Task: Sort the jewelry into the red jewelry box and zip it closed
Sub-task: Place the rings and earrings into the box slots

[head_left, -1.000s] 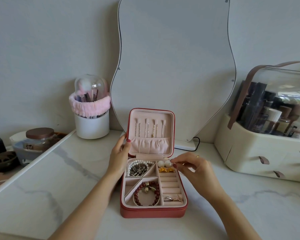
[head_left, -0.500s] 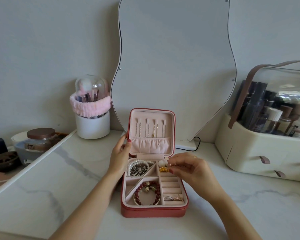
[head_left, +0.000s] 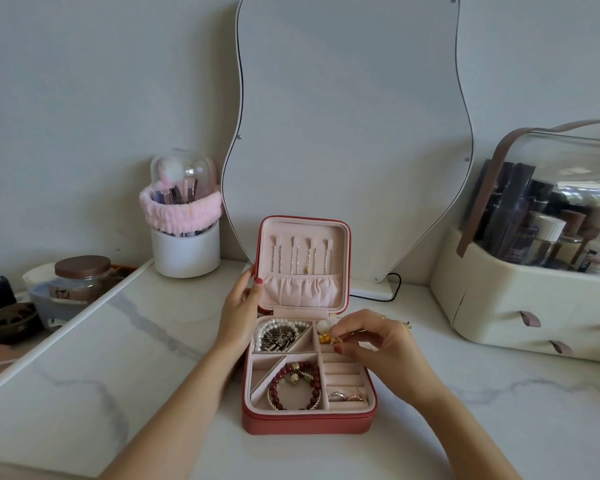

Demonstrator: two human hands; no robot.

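I am setting a small gold earring (head_left: 328, 338) into the back right compartment of the red jewelry box (head_left: 309, 422), which sits open on the marble counter (head_left: 118, 358) in front of the mirror (head_left: 347, 133). My right hand (head_left: 385, 344) has thumb and forefinger pinched narrowly on or just above that earring, beside a white pearl piece (head_left: 323, 326); I cannot tell whether it is already released. My left hand (head_left: 238, 313) rests against the box's left side with its fingers curled loosely on the edge of the upright lid (head_left: 303, 261), steadying it.

To do this well, I judge I should lower the piece fully below the divider before letting go, so nothing catches when the lid folds down, and keep the left hand bracing until the zip comes round.

Compared with a second ago, my right hand has come down and leftward, from the box's right rim into the compartment, and now covers one of the two pearl pieces. The left hand and the box have not moved.
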